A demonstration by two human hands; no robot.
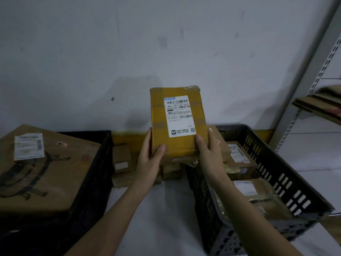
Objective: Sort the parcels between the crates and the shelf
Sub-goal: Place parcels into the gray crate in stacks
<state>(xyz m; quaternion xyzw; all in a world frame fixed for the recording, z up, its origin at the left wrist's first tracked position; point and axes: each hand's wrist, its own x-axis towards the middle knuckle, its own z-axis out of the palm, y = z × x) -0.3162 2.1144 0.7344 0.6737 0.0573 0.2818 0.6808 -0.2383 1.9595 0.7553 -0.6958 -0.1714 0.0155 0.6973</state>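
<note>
Holding the parcel (pixel 177 122) upright between the two crates, the person had both hands clamped on its lower corners: the left hand (pixel 149 159) wrapped the left edge, thumb across the front, and the right hand (pixel 208 154) mirrored it. The label (pixel 180 116) faced the camera. Taped all over, the box looked stiff, light enough to hold out, and probably slick on the tape, so gripping the edges low down seemed the safest hold.

A held parcel (pixel 178 121) stands between the left crate (pixel 96 163) and right crate (pixel 276 163), shelf (pixel 313 106) far right.
</note>
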